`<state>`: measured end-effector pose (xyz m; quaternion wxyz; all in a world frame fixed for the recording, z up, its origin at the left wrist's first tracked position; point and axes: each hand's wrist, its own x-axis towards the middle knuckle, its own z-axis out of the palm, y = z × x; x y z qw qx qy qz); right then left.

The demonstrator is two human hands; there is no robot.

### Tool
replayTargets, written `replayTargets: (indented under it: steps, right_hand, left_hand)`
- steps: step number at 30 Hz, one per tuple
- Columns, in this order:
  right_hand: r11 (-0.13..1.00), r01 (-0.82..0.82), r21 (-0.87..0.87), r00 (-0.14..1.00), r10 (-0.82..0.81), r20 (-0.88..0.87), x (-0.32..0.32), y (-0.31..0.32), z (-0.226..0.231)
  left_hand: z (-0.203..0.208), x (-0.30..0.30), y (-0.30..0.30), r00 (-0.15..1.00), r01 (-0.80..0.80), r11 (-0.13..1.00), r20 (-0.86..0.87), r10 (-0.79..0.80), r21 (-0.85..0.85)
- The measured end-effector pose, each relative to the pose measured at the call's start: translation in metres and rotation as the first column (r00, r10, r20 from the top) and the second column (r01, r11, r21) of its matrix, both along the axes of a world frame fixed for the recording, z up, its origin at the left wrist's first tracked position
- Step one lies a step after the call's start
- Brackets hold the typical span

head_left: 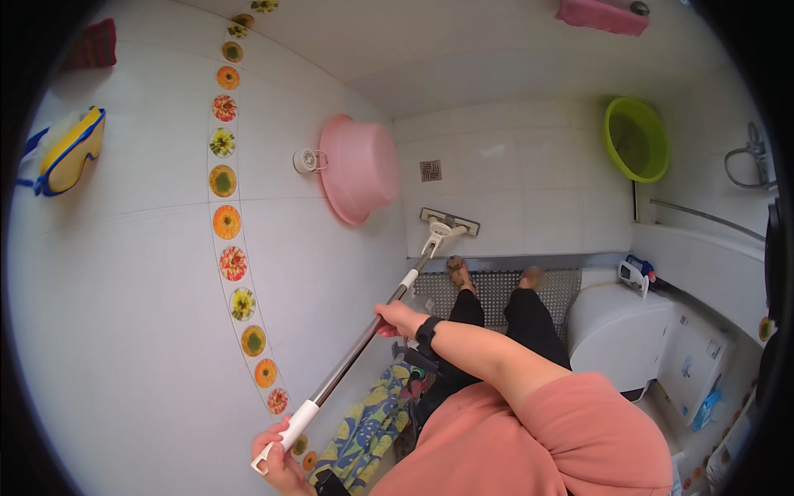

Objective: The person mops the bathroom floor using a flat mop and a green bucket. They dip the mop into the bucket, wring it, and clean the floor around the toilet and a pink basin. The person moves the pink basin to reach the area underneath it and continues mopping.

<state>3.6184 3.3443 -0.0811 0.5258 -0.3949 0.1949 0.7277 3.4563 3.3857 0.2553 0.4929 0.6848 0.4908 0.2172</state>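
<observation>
A mop [354, 351] with a white-and-steel pole runs slantwise across the view. My left hand [281, 456] is closed round the white grip at its top end. Farther down the pole, my right hand [400, 319] is wrapped round the steel part, a black band on its wrist. The narrow mop head [450, 221], joined by a white fork, rests on the pale tiled floor [504, 190] ahead of my feet. A square floor drain [430, 170] lies just beyond it.
A pink basin [368, 165] hangs on the left wall beside the pole. My feet are on a grey perforated mat [504, 289]. A white rounded appliance [616, 335] stands right, and a green basin [635, 140] is farther back. Patterned cloth [364, 426] hangs near my left hand.
</observation>
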Motion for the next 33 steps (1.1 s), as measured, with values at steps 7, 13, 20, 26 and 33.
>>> replayTargets:
  steps: [7, 13, 20, 26, 33]
  right_hand:
    - [0.976, 0.199, -0.09, 0.98, -0.198, 0.022, 0.032, -0.123, 0.005]
    - [0.781, 0.538, -0.316, 0.842, -0.516, 0.159, 0.084, -0.257, -0.038]
    - [0.568, 0.663, -0.487, 0.747, -0.537, 0.39, 0.12, -0.369, -0.094]
    - [0.731, 0.463, -0.502, 0.874, -0.284, 0.394, 0.114, -0.308, -0.124]
    - [0.871, 0.431, -0.236, 0.896, -0.383, 0.226, 0.029, -0.08, -0.067]
  left_hand:
    - [0.0, 0.027, -0.059, 0.956, 0.289, 0.953, 0.079, -0.283, -0.088]
    - [-0.06, 0.098, -0.105, 0.76, 0.649, 0.692, 0.236, -0.605, -0.316]
    - [-0.15, 0.167, -0.153, 0.449, 0.892, 0.374, 0.389, -0.804, -0.256]
    - [-0.172, 0.153, -0.085, 0.516, 0.853, 0.426, 0.367, -0.774, -0.3]
    - [-0.064, 0.084, 0.057, 0.739, 0.664, 0.72, 0.026, -0.674, -0.201]
